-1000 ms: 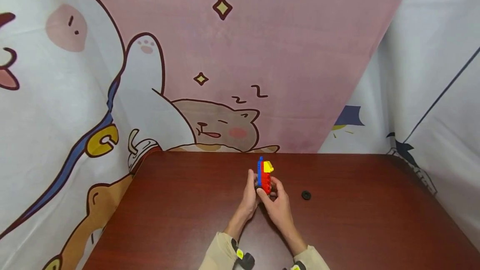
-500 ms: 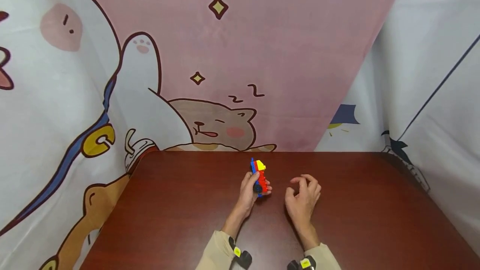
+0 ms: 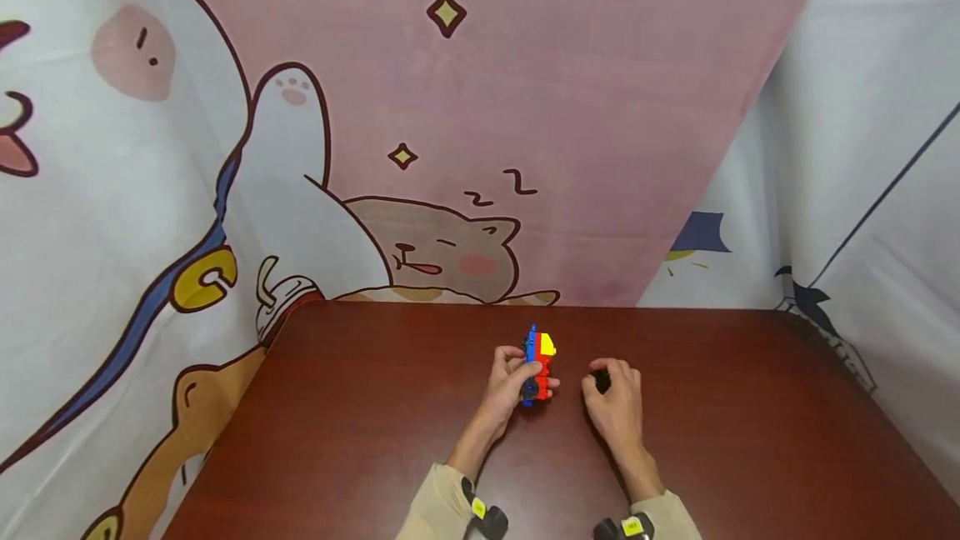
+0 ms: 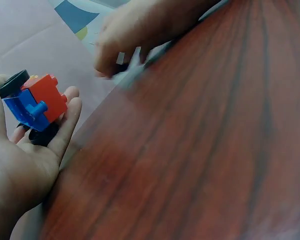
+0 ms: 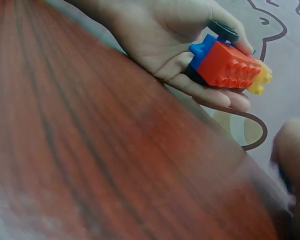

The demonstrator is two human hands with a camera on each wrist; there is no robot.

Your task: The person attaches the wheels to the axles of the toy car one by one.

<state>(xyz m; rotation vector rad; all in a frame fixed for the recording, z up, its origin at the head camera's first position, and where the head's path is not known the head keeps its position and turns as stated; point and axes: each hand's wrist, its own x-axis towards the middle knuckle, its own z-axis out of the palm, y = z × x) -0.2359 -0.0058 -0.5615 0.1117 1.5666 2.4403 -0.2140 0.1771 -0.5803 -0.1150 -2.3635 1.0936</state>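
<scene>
My left hand (image 3: 501, 390) holds a toy brick car (image 3: 543, 368) with the thumb on one side and fingers beneath. The car has a blue base (image 4: 27, 109), red studded bricks (image 5: 230, 66), a yellow brick (image 5: 260, 79) at one end and black wheels (image 4: 13, 83). To the right, my right hand (image 3: 619, 417) pinches a loose black wheel (image 3: 602, 381) between thumb and fingers, apart from the car. In the left wrist view the right hand (image 4: 140, 30) is blurred, and in the right wrist view only part of it shows at the edge.
Both hands are over a dark red-brown wooden table (image 3: 360, 423). Behind its far edge hangs a pink and white cloth (image 3: 600, 107) with cartoon animals. Each wrist wears a black strapped device (image 3: 491, 521).
My right hand has let go of the car, moved right and picked up the black wheel from the table. The left hand keeps the car, now turned so a wheel shows.
</scene>
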